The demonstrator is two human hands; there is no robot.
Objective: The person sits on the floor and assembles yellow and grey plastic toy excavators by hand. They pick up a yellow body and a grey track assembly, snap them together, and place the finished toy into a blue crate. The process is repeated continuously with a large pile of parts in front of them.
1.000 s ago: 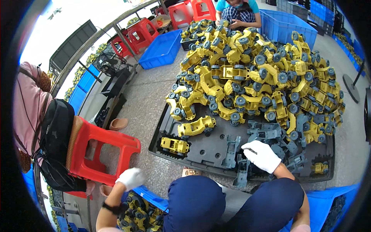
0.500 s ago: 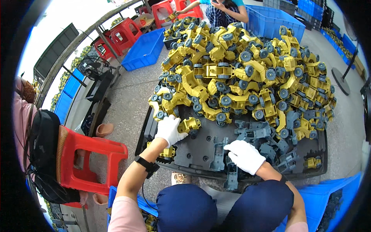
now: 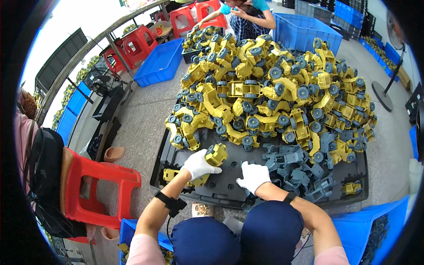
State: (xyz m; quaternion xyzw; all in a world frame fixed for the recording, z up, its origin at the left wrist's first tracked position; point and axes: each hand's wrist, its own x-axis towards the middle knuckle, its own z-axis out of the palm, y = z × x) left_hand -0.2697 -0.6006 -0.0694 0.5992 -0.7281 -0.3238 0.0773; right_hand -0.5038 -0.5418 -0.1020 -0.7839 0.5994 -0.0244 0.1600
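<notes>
My left hand, in a white glove, grips a yellow toy truck body with dark wheels and holds it above the black tray. Another yellow part shows just beneath that hand. My right hand, also gloved in white, is over the tray's near middle, thumb and forefinger apart, with nothing visible between them. To its right lie grey plastic chassis parts in a loose heap; some grey pieces below the hand are partly hidden by it and my knee.
A tall pile of yellow toy trucks covers the tray's far side. Blue bins stand around, one behind the pile. At left are a red stool and a fan. Another person sits across.
My left hand has drawn back toward me with the yellow truck body, now tilted upward. My right hand has shifted left off the grey parts. The view has moved slightly.
</notes>
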